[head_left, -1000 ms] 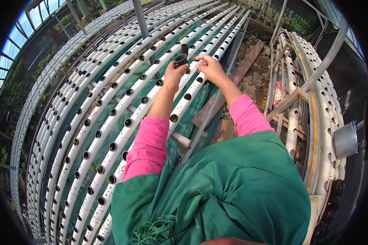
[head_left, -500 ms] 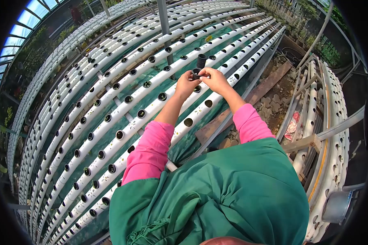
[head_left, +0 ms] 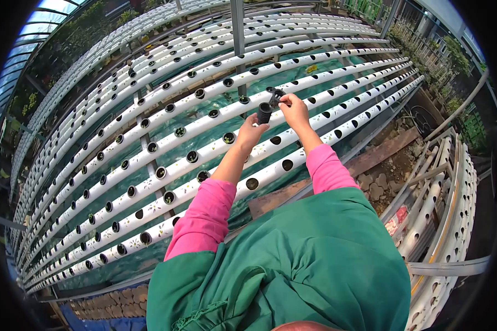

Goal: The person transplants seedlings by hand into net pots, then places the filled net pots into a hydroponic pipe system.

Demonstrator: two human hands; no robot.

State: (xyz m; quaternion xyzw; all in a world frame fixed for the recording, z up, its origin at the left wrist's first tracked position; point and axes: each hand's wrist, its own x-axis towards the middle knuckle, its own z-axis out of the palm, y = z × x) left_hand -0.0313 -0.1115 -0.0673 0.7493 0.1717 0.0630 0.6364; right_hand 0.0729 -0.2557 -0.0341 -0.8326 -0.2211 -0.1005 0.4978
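My left hand (head_left: 252, 132) is closed around the lower part of a stack of black net pots (head_left: 264, 113), held upright above the white pipes. Just to its right, my right hand (head_left: 294, 112) pinches a single black net pot (head_left: 276, 97) by its edge, tilted close beside the top of the stack. Under both hands run white hydroponic pipes (head_left: 207, 153) with round holes. Many holes to the left hold black pots, some with small green seedlings (head_left: 179, 132). The holes near my right forearm look dark, with no pot rim showing.
A grey metal post (head_left: 238, 33) rises among the pipes ahead of me. Green sheeting (head_left: 199, 124) lies beneath them. To the right are a long board (head_left: 381, 150), stones on soil, and another rack of pipes (head_left: 453, 220).
The view has turned. Both hands were together at one black pot with the stack just behind; now the left hand grips the stack and the right hand holds a single pot apart.
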